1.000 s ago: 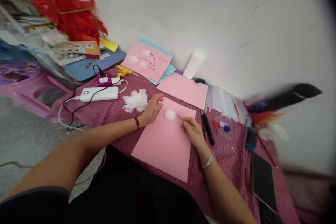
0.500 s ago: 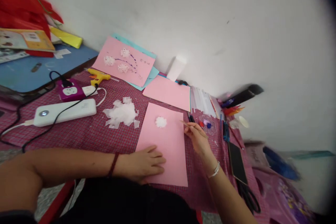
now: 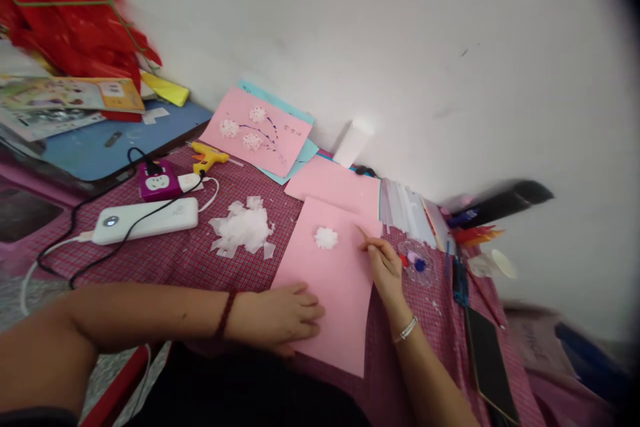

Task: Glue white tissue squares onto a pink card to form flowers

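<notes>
A sheet of pink paper (image 3: pixel 340 307) lies on the checked tablecloth in front of me. Near its top is a round white tuft (image 3: pixel 326 237) with a ragged edge. My left hand (image 3: pixel 285 315) rests flat on the sheet's lower left, fingers stretched out. Over the right edge of the sheet, my right hand (image 3: pixel 385 268) pinches a thin wooden stick (image 3: pixel 362 233), its tip pointing up and left, a little right of the tuft. A pile of white tissue pieces (image 3: pixel 244 228) lies to the left of the sheet.
Behind stand a pink card with white flowers (image 3: pixel 260 130) and more pink paper (image 3: pixel 340 183). A paint dish (image 3: pixel 418 263) sits at right, by plastic sticks (image 3: pixel 407 210). Leftward are a yellow glue gun (image 3: pixel 207 155), a purple socket (image 3: pixel 157 181) and a white power bank (image 3: pixel 146 220) with cables.
The whole view has shifted, so things sit further right and slightly lower. My right hand with the stick has come a little over the sheet's edge. My left hand stays on the paper.
</notes>
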Action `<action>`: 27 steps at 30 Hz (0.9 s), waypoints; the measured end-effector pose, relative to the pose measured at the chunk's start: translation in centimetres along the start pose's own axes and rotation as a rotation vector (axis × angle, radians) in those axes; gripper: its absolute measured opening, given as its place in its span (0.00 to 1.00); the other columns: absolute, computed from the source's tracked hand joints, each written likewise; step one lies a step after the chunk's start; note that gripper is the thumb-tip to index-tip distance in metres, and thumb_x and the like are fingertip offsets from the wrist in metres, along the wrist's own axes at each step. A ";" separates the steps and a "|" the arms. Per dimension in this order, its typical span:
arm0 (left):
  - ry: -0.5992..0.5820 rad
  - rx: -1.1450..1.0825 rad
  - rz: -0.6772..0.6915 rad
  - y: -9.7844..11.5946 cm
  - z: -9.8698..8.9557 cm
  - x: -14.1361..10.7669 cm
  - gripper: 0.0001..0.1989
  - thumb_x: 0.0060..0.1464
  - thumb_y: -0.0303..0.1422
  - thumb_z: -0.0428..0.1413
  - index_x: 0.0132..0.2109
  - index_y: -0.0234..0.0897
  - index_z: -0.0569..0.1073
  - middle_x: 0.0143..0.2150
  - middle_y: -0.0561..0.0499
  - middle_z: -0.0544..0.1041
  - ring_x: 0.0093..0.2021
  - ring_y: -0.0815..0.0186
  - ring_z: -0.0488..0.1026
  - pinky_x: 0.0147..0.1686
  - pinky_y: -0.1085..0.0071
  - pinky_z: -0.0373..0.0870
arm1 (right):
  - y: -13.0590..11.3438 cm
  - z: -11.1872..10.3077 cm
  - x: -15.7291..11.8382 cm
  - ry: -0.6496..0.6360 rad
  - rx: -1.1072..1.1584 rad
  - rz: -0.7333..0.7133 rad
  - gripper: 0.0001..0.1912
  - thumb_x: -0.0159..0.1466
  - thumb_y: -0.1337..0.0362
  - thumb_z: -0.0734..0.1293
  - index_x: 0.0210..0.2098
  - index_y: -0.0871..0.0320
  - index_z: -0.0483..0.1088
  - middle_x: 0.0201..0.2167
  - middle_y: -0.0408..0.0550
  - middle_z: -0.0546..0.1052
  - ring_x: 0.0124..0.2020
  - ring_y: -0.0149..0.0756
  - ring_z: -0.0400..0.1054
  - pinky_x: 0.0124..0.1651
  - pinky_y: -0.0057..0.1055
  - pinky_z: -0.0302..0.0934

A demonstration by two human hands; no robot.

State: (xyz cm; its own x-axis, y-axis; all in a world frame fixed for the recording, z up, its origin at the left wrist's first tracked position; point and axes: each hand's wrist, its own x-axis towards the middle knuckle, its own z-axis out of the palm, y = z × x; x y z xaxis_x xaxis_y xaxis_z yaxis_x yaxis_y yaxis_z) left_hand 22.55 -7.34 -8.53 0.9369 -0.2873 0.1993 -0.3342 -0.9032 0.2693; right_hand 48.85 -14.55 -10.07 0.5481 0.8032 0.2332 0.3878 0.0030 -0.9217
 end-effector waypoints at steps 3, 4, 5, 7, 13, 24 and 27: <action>0.001 -0.006 -0.031 -0.7 0.5 0.0 0.26 0.54 0.47 0.54 0.54 0.36 0.67 0.56 0.42 0.69 0.53 0.57 0.65 0.56 0.58 0.57 | 0.9 0.3 1.2 -0.028 -0.015 -0.017 0.08 0.62 0.61 0.62 0.37 0.56 0.70 0.31 0.45 0.75 0.35 0.36 0.69 0.43 0.36 0.63; 0.013 -0.009 -0.040 -0.8 0.9 -0.1 0.27 0.54 0.49 0.52 0.55 0.36 0.67 0.57 0.42 0.69 0.54 0.56 0.64 0.57 0.56 0.56 | 1.2 0.4 1.4 -0.046 -0.027 -0.018 0.08 0.62 0.60 0.62 0.37 0.56 0.70 0.30 0.46 0.75 0.34 0.36 0.69 0.42 0.36 0.63; 0.027 -0.011 -0.050 -0.9 1.3 -0.2 0.28 0.55 0.50 0.51 0.57 0.37 0.66 0.58 0.42 0.68 0.55 0.56 0.64 0.58 0.55 0.55 | 1.5 0.5 1.5 -0.062 -0.043 -0.018 0.08 0.62 0.60 0.61 0.37 0.56 0.70 0.30 0.46 0.75 0.34 0.37 0.70 0.42 0.36 0.63; 0.046 -0.018 -0.070 -0.8 2.0 -0.5 0.27 0.57 0.48 0.49 0.58 0.37 0.64 0.60 0.43 0.67 0.58 0.56 0.62 0.60 0.54 0.51 | 2.0 0.5 1.5 -0.067 -0.088 -0.023 0.09 0.63 0.60 0.61 0.37 0.56 0.70 0.31 0.47 0.75 0.35 0.37 0.69 0.43 0.38 0.63; 0.044 -0.055 -0.121 -0.7 2.2 -0.5 0.19 0.63 0.38 0.43 0.58 0.40 0.64 0.61 0.48 0.66 0.59 0.60 0.60 0.62 0.58 0.47 | 0.8 0.3 0.4 -0.101 -0.317 -0.192 0.11 0.64 0.62 0.60 0.42 0.54 0.71 0.35 0.45 0.76 0.42 0.39 0.69 0.62 0.52 0.43; 0.051 0.005 -0.077 -0.6 1.3 -0.3 0.16 0.61 0.36 0.46 0.53 0.38 0.68 0.58 0.48 0.68 0.56 0.61 0.62 0.60 0.57 0.52 | -3.5 3.5 -0.8 -0.468 -0.483 -0.512 0.12 0.65 0.69 0.58 0.47 0.54 0.65 0.39 0.46 0.76 0.42 0.36 0.69 0.61 0.50 0.48; 0.034 0.075 -0.094 -1.4 -2.0 -0.5 0.12 0.60 0.34 0.49 0.49 0.38 0.70 0.53 0.47 0.71 0.51 0.62 0.66 0.56 0.60 0.58 | -2.7 2.9 -0.6 -0.447 -0.542 -0.559 0.14 0.64 0.71 0.59 0.48 0.55 0.65 0.39 0.48 0.75 0.42 0.37 0.69 0.60 0.50 0.51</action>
State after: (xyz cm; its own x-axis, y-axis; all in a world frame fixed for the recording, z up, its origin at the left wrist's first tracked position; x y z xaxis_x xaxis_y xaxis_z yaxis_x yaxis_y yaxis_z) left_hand 22.37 -5.33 -7.06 0.9593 -0.1902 0.2089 -0.2352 -0.9473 0.2175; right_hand 45.34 -13.35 -8.63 -0.1209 0.9262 0.3572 0.8704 0.2720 -0.4105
